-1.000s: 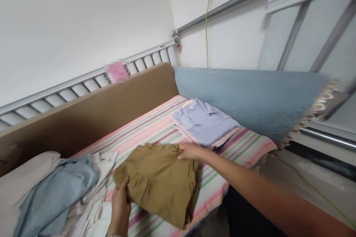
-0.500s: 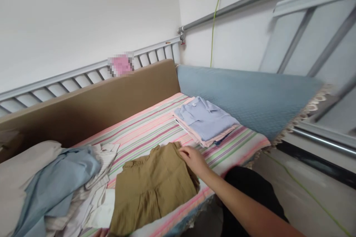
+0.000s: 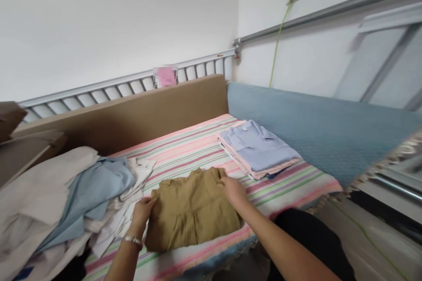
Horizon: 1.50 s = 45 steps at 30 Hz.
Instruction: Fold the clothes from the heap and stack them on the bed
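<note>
A folded olive-brown garment (image 3: 193, 208) lies flat on the striped sheet (image 3: 184, 147) near the bed's front edge. My left hand (image 3: 142, 211) grips its left edge, fingers curled on the cloth. My right hand (image 3: 233, 188) pinches its far right corner. A silver bracelet (image 3: 132, 240) sits on my left wrist.
A folded stack topped by a light blue shirt (image 3: 259, 147) lies to the right. A heap of unfolded clothes (image 3: 66, 197), beige and blue, fills the left. A brown headboard (image 3: 132, 116) runs behind, and a blue quilted blanket (image 3: 323, 129) hangs over the rail at the right.
The view has swung left. My left hand has come back up onto the garment's left edge. The garment now lies squarer and flatter on the sheet.
</note>
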Each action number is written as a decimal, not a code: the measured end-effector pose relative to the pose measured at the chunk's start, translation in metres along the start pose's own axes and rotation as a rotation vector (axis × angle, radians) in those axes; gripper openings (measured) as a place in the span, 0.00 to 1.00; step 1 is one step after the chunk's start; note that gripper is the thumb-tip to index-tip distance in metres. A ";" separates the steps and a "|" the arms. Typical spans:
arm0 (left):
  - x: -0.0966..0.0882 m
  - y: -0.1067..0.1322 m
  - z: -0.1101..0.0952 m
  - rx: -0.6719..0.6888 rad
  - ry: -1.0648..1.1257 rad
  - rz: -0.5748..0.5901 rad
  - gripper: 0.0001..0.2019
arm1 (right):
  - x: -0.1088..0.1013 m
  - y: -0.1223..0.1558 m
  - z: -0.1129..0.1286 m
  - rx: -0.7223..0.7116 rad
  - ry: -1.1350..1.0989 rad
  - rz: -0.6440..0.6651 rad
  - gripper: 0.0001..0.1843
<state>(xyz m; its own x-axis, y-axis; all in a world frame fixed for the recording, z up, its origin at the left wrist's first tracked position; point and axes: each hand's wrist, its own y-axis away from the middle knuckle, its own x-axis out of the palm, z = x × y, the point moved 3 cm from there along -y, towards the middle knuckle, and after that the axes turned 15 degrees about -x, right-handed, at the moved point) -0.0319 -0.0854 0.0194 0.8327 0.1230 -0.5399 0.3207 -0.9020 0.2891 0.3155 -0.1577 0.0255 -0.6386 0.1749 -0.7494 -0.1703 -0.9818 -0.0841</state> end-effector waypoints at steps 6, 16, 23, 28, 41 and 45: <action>0.018 -0.012 0.003 -0.055 0.218 0.264 0.20 | 0.017 0.009 -0.046 0.124 -0.849 0.006 0.09; 0.022 -0.005 0.017 -0.209 0.196 0.284 0.26 | 0.018 0.017 -0.058 0.337 -0.928 0.026 0.15; -0.007 0.039 0.042 -0.212 0.075 0.282 0.29 | 0.013 0.074 -0.072 0.002 -0.312 -0.101 0.21; 0.005 0.036 0.047 -0.106 -0.152 0.089 0.17 | 0.028 0.090 -0.059 -0.076 -0.167 -0.064 0.17; 0.016 0.044 0.052 0.093 -0.478 -0.187 0.20 | 0.018 0.071 -0.076 0.012 -0.171 -0.055 0.07; 0.004 0.019 0.042 0.092 -0.296 -0.189 0.31 | -0.001 0.046 -0.069 0.094 -0.334 -0.182 0.11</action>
<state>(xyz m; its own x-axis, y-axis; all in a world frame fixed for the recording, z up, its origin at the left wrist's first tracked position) -0.0412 -0.1196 -0.0108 0.5915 0.1779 -0.7864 0.4029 -0.9100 0.0972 0.3604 -0.2084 -0.0229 -0.7980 0.3749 -0.4718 -0.3610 -0.9243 -0.1237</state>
